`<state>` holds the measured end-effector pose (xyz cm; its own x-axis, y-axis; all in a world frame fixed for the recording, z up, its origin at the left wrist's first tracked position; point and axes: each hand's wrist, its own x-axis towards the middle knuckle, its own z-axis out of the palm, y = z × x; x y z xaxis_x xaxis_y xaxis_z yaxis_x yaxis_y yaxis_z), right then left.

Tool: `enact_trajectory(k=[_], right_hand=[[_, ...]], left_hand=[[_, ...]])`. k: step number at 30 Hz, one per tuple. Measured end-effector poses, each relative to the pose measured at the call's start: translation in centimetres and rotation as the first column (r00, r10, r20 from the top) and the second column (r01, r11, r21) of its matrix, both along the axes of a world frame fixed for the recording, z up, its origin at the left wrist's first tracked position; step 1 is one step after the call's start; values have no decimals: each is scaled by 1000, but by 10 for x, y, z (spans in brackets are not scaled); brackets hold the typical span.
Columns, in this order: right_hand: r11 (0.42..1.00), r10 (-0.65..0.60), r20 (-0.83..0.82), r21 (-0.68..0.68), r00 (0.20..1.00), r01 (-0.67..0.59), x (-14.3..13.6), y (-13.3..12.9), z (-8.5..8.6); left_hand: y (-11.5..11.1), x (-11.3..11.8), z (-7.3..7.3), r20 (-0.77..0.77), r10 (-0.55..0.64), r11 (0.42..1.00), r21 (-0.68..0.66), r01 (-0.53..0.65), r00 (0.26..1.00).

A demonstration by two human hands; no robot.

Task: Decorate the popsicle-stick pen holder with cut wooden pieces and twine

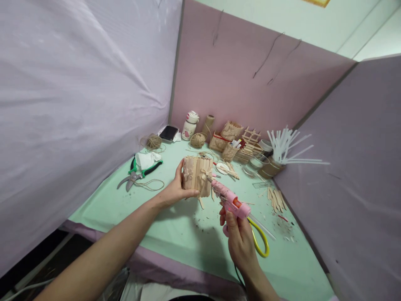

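Note:
My left hand grips a small box made of wooden craft sticks and holds it up above the table. Bow-like pieces decorate its near face. In my right hand is a pink hot glue gun, the fingers wrapped round its handle. The nozzle points up and left at the right-hand bow and meets it or stops just short; I cannot tell which. A clear glue stick sticks out of the gun's back end. Below the gun, a yellow loop shows beside my right hand.
Green-handled pruning shears, twine balls, a phone and a white bottle stand or lie at the left and back. Craft-stick boxes, a glass bowl, a container of glue sticks and loose sticks are to the right.

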<state>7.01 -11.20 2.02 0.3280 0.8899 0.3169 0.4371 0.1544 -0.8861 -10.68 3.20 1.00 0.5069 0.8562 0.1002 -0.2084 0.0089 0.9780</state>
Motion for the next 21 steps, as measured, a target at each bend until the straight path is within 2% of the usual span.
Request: enact_trajectory(k=[14,21], right_hand=[[1000,15,53,-15,998,-14,-3,-3,8],[1000,20,64,-12,998,-19,0,-4,6]], left_hand=[[-2,0,6,-28,10,1000,17,-10,1000],[1,2,2,-3,24,999,27,-24,1000]])
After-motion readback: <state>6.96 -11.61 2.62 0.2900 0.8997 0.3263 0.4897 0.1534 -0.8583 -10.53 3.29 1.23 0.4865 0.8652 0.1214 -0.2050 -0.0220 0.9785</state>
